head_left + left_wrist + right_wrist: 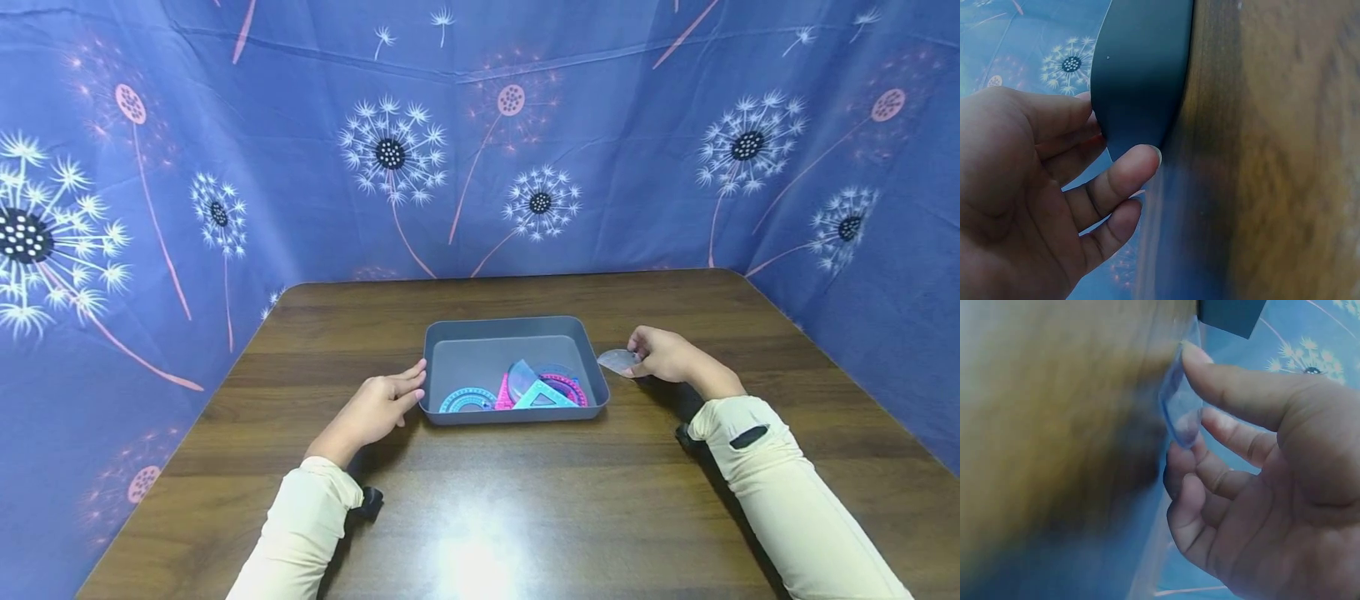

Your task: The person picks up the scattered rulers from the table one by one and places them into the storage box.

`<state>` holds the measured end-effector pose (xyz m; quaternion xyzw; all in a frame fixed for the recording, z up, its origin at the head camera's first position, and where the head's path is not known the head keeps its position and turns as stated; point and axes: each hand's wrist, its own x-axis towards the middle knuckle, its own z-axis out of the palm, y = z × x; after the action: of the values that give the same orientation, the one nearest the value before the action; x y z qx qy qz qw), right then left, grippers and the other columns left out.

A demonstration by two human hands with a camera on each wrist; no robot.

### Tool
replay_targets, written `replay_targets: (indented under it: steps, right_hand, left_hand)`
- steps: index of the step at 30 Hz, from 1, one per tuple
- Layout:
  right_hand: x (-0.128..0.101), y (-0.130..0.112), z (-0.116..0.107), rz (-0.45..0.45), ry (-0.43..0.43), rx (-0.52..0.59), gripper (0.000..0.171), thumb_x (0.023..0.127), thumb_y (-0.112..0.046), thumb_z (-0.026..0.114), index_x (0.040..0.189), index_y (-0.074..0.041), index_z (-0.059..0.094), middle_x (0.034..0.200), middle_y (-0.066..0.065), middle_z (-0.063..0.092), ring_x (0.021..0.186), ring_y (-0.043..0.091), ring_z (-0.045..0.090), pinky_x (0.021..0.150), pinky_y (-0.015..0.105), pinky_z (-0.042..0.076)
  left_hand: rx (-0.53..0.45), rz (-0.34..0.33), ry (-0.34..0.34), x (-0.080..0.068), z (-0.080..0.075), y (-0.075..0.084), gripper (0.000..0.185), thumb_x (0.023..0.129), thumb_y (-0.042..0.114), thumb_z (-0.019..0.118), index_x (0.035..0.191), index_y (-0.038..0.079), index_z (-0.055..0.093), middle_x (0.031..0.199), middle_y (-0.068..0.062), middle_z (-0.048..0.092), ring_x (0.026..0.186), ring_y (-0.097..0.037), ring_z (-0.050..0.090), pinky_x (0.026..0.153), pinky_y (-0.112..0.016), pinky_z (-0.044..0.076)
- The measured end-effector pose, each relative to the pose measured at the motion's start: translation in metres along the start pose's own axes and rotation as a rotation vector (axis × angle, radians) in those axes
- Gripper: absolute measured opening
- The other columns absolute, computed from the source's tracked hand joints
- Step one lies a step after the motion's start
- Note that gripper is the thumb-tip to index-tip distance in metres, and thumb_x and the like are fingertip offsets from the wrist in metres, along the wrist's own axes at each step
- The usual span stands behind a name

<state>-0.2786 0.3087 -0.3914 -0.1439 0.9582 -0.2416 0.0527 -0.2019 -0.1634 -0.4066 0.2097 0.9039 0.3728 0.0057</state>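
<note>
A grey tray (498, 327) sits on the wooden table with several pieces inside. My left hand (378, 408) is at its left wall; in the left wrist view its fingertips touch the tray's edge (1138, 69), and the lower fingers are loosely bent. Right of the tray, my right hand (663, 356) pinches a clear, half-round protractor (617, 361) between thumb and fingers, low over the tabletop. The right wrist view shows the same clear protractor (1182, 412) edge-on; its markings cannot be made out.
Along the tray's near side lie a blue protractor (459, 397), a teal set square (542, 394), a pink triangle (503, 398) and a pink protractor (573, 390), partly overlapping. A blue dandelion-patterned cloth (480, 208) hangs behind the table (360, 321).
</note>
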Motion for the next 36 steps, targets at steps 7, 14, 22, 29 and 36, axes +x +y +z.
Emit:
replay_targets:
  steps: [7,14,22,29,36]
  right_hand:
    - [-0.024,-0.004,0.001,0.002,0.003,0.007,0.039,0.077,-0.018,0.086,0.1,0.001,0.061,0.087,0.007,0.065,0.078,0.02,0.057,0.069,0.033,0.043]
    - [-0.037,-0.008,0.001,-0.071,0.138,0.06,0.025,0.078,-0.01,0.084,0.091,-0.003,0.063,0.074,-0.002,0.061,0.068,0.012,0.054,0.061,0.028,0.043]
    - [-0.044,-0.022,0.003,-0.087,0.541,0.058,0.015,0.085,-0.019,0.08,0.093,-0.007,0.074,0.081,0.005,0.074,0.068,0.007,0.06,0.057,0.022,0.045]
    - [-0.042,-0.043,0.013,-0.158,0.699,0.139,0.013,0.089,-0.016,0.076,0.099,-0.008,0.077,0.083,0.007,0.075,0.065,0.0,0.054,0.053,0.016,0.04]
    - [-0.039,-0.061,0.03,-0.276,0.485,0.22,0.023,0.092,-0.007,0.071,0.114,-0.004,0.074,0.099,0.009,0.076,0.075,0.006,0.06,0.061,0.018,0.048]
  left_hand:
    - [-0.002,-0.009,-0.007,0.0,-0.001,-0.001,0.041,0.102,0.015,0.058,0.139,-0.002,0.055,0.154,-0.007,0.042,0.052,-0.018,0.057,0.055,-0.027,0.05]
    - [-0.018,-0.02,-0.013,-0.001,-0.001,0.0,0.041,0.102,0.015,0.057,0.139,-0.003,0.054,0.154,-0.007,0.042,0.054,-0.02,0.057,0.054,-0.027,0.05]
    - [-0.008,-0.023,-0.015,-0.001,-0.001,0.0,0.041,0.102,0.015,0.058,0.139,-0.002,0.054,0.154,-0.006,0.042,0.053,-0.02,0.057,0.056,-0.027,0.051]
    - [-0.003,-0.023,-0.02,-0.001,-0.002,0.0,0.041,0.102,0.016,0.057,0.14,-0.002,0.054,0.154,-0.007,0.041,0.054,-0.02,0.057,0.056,-0.027,0.051]
    - [0.006,-0.033,-0.019,0.0,-0.002,0.001,0.041,0.103,0.017,0.057,0.14,0.0,0.054,0.154,-0.004,0.042,0.054,-0.019,0.058,0.055,-0.027,0.05]
